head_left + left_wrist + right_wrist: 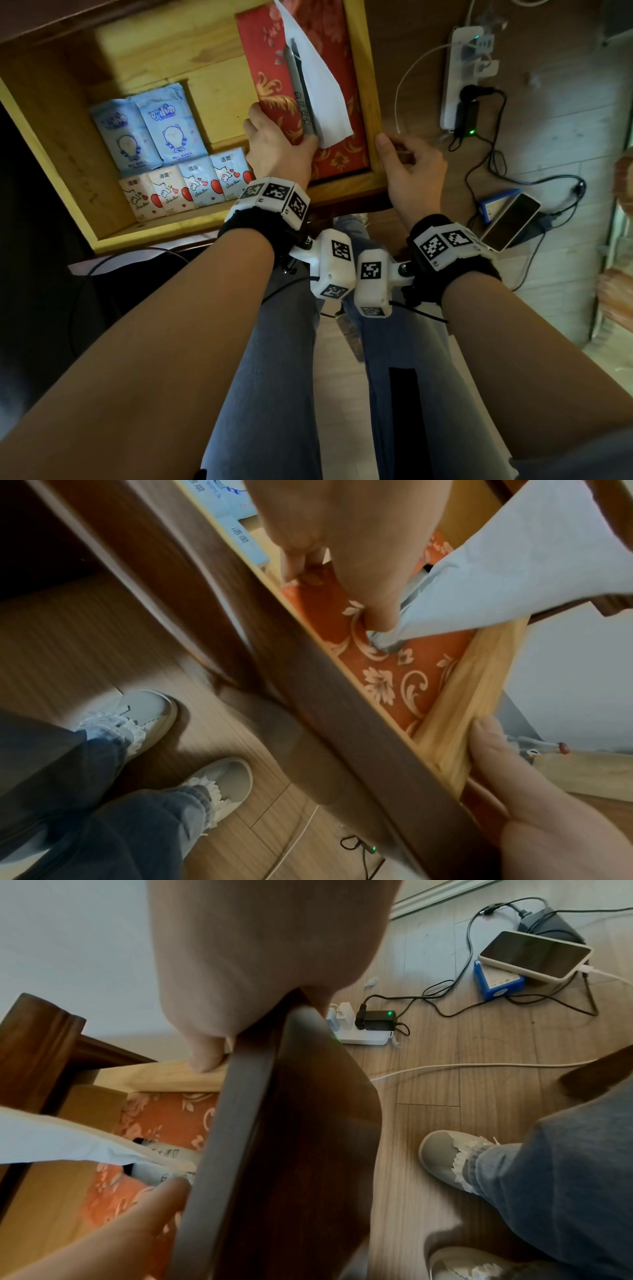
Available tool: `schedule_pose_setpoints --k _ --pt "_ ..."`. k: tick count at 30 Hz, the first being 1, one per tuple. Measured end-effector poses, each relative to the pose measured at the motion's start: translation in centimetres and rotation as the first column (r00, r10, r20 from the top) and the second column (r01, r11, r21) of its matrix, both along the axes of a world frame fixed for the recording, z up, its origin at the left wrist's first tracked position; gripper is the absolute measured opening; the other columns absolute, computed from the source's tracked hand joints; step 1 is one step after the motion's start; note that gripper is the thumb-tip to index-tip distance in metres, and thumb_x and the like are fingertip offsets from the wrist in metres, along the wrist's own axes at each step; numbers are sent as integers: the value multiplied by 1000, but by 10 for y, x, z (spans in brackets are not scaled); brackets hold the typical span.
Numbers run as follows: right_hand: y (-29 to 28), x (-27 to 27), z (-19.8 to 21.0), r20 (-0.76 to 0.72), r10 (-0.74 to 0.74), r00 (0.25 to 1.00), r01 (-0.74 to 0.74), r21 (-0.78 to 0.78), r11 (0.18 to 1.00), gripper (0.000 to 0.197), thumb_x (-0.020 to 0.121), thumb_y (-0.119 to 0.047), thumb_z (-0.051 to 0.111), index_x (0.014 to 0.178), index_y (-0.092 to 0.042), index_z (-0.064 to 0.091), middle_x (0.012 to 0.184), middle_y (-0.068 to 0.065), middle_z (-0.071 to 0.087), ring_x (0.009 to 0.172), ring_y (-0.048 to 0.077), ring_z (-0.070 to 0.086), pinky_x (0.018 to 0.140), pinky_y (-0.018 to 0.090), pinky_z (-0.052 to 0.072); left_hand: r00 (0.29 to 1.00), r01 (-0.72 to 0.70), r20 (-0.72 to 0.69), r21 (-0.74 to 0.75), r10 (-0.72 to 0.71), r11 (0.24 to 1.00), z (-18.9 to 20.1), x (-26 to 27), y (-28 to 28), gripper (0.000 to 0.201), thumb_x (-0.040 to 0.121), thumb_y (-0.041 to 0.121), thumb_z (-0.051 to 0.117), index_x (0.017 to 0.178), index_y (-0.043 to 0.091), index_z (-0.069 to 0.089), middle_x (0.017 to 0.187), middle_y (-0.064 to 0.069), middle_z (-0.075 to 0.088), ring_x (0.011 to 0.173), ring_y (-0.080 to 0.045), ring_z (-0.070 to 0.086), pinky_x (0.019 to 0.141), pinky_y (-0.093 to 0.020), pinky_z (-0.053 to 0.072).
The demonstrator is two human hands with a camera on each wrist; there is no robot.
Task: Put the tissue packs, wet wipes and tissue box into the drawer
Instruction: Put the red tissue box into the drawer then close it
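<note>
The wooden drawer [363, 78] stands pulled open. Inside on the left lie two blue wet wipes packs [150, 130], with a row of several tissue packs [185, 188] in front of them. The red patterned tissue box [270, 68] lies along the right wall, and a white tissue [318, 78] sticks out of its slot. My left hand [282, 132] grips the near end of the box, thumb on its left side and fingers [380, 615] on top. My right hand [397, 150] grips the drawer's front right corner, its thumb [207, 1058] lying on the side rim.
On the wooden floor to the right lie a white power strip [462, 75] with chargers plugged in, trailing cables [479, 164] and a phone [510, 221] on a blue box. My legs and shoes [150, 723] are just in front of the dark drawer front [291, 1150].
</note>
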State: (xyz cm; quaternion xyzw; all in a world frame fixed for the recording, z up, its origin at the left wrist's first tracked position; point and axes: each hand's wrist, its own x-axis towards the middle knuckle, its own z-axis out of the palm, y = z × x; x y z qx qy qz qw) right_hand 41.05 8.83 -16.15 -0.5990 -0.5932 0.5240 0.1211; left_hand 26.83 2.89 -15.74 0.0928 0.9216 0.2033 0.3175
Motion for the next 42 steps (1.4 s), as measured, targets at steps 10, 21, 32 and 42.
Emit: schedule_pose_setpoints --k 10,21,32,42 --pt "-1 -3 -1 18 -2 1000 1 36 999 21 89 -27 61 93 -9 70 78 -7 61 65 -16 56 61 0 41 994 82 73 -40 -79 996 4 5 -6 80 85 32 62 144 5 15 143 -14 33 125 -30 45 99 -40 39" --pt "-9 -3 14 117 36 992 -44 66 997 24 90 -25 59 106 -9 67 92 -6 62 75 -6 53 64 -4 41 962 203 189 -25 -195 979 18 -3 -36 72 96 37 45 148 8 5 144 -15 43 131 -27 42 105 -35 35" --pt "-57 -5 48 326 368 871 -423 114 899 40 71 -36 72 109 -26 63 130 2 49 127 24 39 112 54 26 997 -26 77 -29 29 999 64 -8 -109 33 82 41 64 73 9 65 69 -3 61 70 -19 56 64 -26 40" --pt "-53 -14 36 406 472 783 -546 85 833 33 67 -50 72 94 -30 71 130 -10 53 133 22 26 110 57 12 980 13 200 -38 -5 999 53 -10 -116 32 78 40 71 77 9 75 69 -6 66 66 -14 57 62 -23 41"
